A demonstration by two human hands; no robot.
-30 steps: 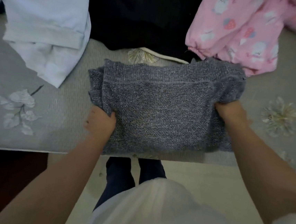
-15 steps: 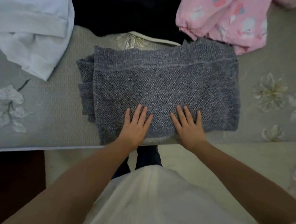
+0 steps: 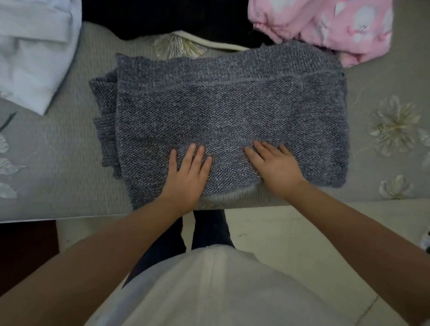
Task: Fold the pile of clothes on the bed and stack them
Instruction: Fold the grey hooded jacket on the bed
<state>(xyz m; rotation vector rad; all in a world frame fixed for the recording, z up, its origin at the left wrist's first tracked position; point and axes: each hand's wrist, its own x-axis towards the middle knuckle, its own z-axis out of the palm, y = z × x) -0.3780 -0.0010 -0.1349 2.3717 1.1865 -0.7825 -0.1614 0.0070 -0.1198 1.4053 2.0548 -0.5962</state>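
- A folded grey knitted sweater (image 3: 220, 118) lies near the front edge of the bed (image 3: 51, 162), which is covered in a grey spread with pale flower prints.
- The left hand (image 3: 187, 176) and the right hand (image 3: 274, 166) both rest flat on the sweater's near side, fingers (image 3: 195, 155) straight and spread, gripping nothing.
- The knit looks soft, thick and limp, likely light to moderate in weight; it should slump if lifted by one corner.
- A sensible hold, by this view, is from both short ends with hands slid underneath, so the layers stay together; loose folds bulge out at the sweater's left end.
- Beyond it, toward the back of the bed, lie a pale white-blue garment (image 3: 23, 39) at the left, a black garment (image 3: 156, 2) in the middle, and a pink printed garment (image 3: 335, 22) at the right, all apparently unfolded.
- No containers appear in view.
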